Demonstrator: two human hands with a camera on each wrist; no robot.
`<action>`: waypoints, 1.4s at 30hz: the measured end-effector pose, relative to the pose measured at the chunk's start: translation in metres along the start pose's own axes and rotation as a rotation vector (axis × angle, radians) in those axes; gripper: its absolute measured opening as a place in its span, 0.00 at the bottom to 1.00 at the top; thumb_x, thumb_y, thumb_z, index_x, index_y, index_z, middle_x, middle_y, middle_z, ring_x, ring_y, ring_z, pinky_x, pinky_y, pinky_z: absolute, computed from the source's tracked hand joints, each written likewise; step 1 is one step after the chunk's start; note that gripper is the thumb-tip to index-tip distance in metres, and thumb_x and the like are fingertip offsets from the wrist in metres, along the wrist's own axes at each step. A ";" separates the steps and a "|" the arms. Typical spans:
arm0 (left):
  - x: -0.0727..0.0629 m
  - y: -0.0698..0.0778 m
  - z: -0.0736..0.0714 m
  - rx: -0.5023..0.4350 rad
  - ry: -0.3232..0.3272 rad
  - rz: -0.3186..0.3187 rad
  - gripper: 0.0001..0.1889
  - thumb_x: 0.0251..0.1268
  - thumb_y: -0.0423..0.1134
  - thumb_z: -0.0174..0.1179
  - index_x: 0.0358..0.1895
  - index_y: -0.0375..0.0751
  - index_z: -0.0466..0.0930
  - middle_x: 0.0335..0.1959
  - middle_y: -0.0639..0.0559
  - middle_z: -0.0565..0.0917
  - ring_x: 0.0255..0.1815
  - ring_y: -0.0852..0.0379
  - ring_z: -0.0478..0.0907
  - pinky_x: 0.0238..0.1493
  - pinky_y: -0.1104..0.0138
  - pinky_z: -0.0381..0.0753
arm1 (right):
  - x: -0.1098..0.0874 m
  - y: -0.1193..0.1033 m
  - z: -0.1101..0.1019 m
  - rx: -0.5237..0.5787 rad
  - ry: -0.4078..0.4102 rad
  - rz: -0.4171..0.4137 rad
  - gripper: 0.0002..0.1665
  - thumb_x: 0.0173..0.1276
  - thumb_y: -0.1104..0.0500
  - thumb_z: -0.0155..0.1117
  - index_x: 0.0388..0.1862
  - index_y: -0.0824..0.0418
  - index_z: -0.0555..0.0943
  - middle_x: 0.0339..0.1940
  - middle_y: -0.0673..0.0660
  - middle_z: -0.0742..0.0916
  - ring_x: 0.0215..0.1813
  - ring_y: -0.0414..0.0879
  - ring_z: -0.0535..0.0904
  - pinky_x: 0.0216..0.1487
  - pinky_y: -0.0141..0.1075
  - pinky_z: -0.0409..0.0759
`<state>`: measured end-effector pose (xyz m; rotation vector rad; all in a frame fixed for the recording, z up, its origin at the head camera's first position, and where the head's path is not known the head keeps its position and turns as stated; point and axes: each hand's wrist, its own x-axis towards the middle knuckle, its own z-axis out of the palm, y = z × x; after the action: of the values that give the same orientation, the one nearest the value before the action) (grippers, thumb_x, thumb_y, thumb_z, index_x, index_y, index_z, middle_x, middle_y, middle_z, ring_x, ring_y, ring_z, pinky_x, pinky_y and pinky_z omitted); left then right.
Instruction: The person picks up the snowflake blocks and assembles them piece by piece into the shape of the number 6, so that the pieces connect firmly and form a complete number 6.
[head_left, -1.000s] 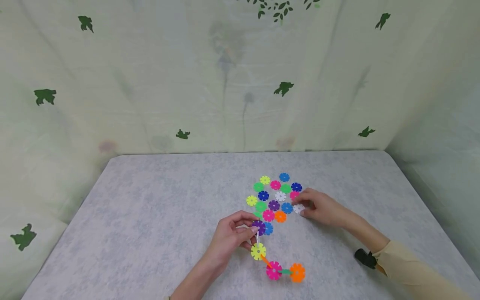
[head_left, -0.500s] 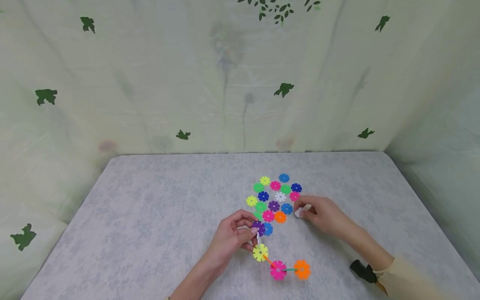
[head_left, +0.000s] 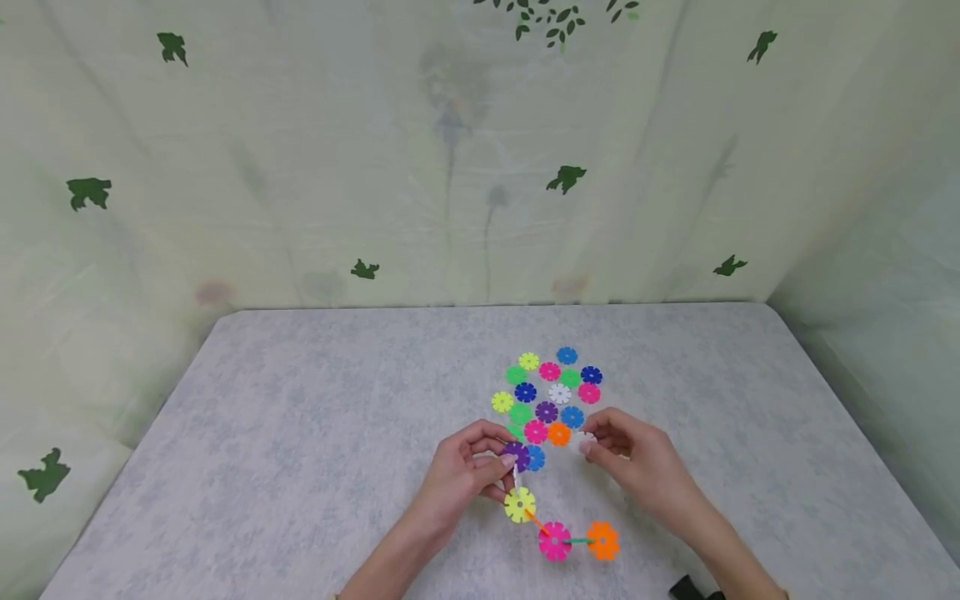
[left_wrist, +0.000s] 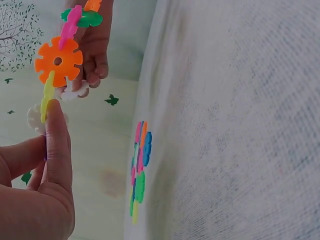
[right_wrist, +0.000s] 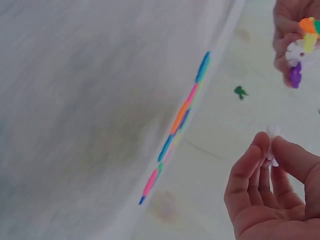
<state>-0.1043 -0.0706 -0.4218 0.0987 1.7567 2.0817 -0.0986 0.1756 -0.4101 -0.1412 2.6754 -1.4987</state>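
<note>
My left hand (head_left: 468, 467) pinches the purple disc (head_left: 516, 456) that ends a chain of notched plastic discs. From it the chain runs through a white disc (left_wrist: 36, 119), a yellow disc (head_left: 520, 505), an orange disc (left_wrist: 58, 61), a pink disc (head_left: 555, 542) and a green disc (left_wrist: 90, 19) to another orange disc (head_left: 603, 541). Between thumb and fingertips, my right hand (head_left: 645, 458) holds a loose white disc (right_wrist: 273, 131), apart from the chain and to its right.
Several loose discs lie flat on the grey table beyond my hands, among them a white disc (head_left: 559, 393), a purple disc (head_left: 547, 412) and an orange disc (head_left: 558, 433). A blue disc (head_left: 536, 457) lies close to the left fingertips. A patterned curtain (head_left: 300, 167) hangs behind the table.
My right hand has lifted the white disc from the right edge of the loose discs and brought it left and nearer. The chain's free end swung slightly right; my left hand stayed put.
</note>
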 end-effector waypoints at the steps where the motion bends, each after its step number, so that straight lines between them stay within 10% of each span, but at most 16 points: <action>1: 0.000 0.000 0.000 -0.002 -0.002 0.006 0.12 0.65 0.29 0.62 0.50 0.32 0.77 0.34 0.45 0.80 0.26 0.54 0.80 0.28 0.63 0.84 | -0.002 -0.002 0.002 0.020 0.006 -0.010 0.11 0.65 0.64 0.69 0.44 0.53 0.81 0.36 0.49 0.84 0.37 0.43 0.82 0.42 0.32 0.82; 15: 0.000 0.000 0.001 -0.003 -0.030 0.006 0.15 0.64 0.30 0.63 0.52 0.29 0.78 0.34 0.44 0.81 0.26 0.55 0.79 0.28 0.64 0.83 | -0.009 -0.018 0.015 0.110 0.022 -0.190 0.18 0.68 0.63 0.66 0.49 0.41 0.85 0.41 0.45 0.86 0.42 0.41 0.82 0.48 0.37 0.82; 24: -0.002 0.003 0.003 0.007 -0.038 -0.027 0.13 0.64 0.31 0.63 0.51 0.33 0.80 0.34 0.44 0.82 0.26 0.56 0.79 0.28 0.66 0.82 | -0.008 -0.024 0.024 0.093 0.054 -0.095 0.13 0.65 0.63 0.69 0.44 0.46 0.84 0.38 0.44 0.87 0.41 0.38 0.83 0.48 0.39 0.82; 42: -0.002 0.000 0.004 0.027 -0.109 -0.059 0.11 0.64 0.28 0.61 0.48 0.32 0.80 0.32 0.46 0.81 0.22 0.58 0.76 0.27 0.68 0.81 | -0.008 -0.016 0.034 0.124 -0.048 -0.171 0.05 0.67 0.59 0.67 0.40 0.52 0.84 0.36 0.43 0.85 0.42 0.42 0.82 0.50 0.38 0.81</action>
<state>-0.1015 -0.0678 -0.4210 0.1629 1.7020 1.9734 -0.0868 0.1398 -0.4142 -0.4020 2.5807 -1.6803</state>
